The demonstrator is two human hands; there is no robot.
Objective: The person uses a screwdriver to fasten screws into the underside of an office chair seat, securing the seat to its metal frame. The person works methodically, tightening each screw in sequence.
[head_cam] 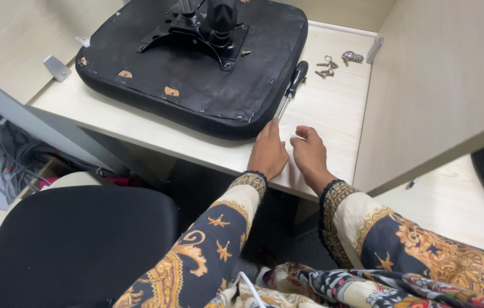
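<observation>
From the head view, the left hand lies flat on the desk, fingers together and touching the screwdriver tip beside the upturned chair seat, while the right hand rests just beside it, fingers curled, holding nothing.

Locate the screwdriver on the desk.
In the head view, the screwdriver lies by the upturned seat's right edge, tip toward the left hand, screws further right.
</observation>
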